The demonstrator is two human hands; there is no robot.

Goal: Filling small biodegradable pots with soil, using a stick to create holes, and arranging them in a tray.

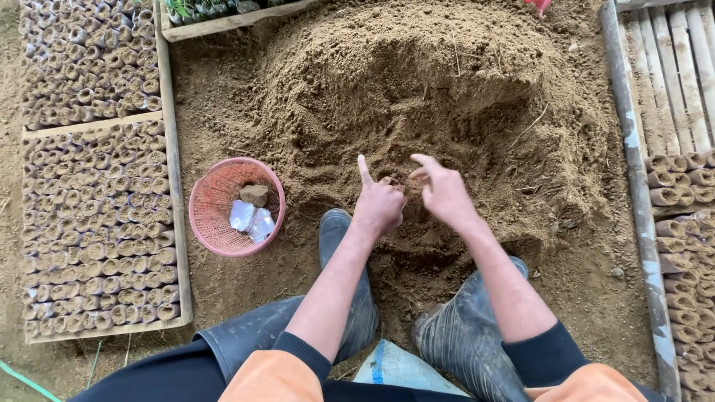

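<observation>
Two hands at a heap of soil, seedling bags either side.

Rows of filled seedling bags [97, 223] lie far left, then a pink basket [223, 223] with a soil clod. The left hand [378, 205] is clenched around a small soil-filled bag [390, 182], forefinger up; the right hand [445, 192] hovers loosely open beside it, before the soil heap [417, 82].
</observation>
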